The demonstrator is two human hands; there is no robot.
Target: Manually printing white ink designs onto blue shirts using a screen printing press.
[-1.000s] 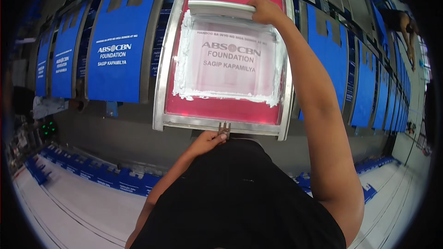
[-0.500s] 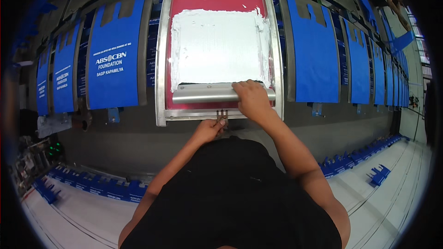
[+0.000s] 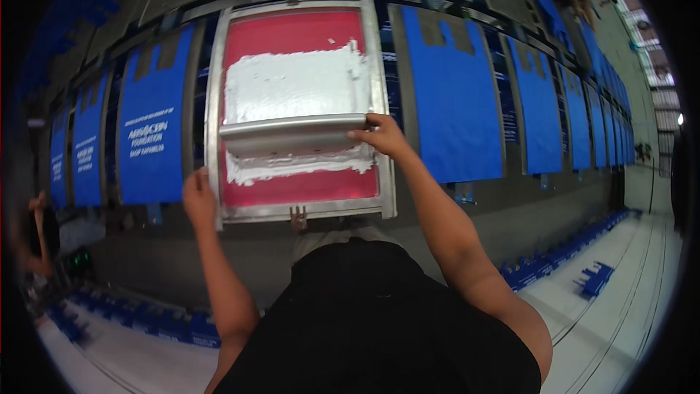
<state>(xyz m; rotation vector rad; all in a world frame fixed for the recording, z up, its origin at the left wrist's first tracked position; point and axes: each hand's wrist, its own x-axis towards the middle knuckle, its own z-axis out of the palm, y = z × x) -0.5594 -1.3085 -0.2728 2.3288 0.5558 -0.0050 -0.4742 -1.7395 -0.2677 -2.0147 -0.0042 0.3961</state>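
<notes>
Clamped with the right hand point(image 3: 383, 135) on the right end of the silver squeegee point(image 3: 292, 135), in a pinch of thumb and fingers: a grip apart only by the handle's thickness. Laid across the red mesh point(image 3: 292, 29), below midway toward the bottom edge of the metal frame point(image 3: 217, 87), with white ink point(image 3: 292, 84) above and below. Curled with the left hand point(image 3: 198, 193) at the frame's left edge, near the bottom left corner; impossible to say whether touching, or how far apart in the grip. Hidden at both hands: some fingertips. Covered by squeegee and ink: much of the mesh. Shifted since half a second ago: farther from the bottom edge with the squeegee, and off the pronged clip point(image 3: 297, 217) with the left hand.
</notes>
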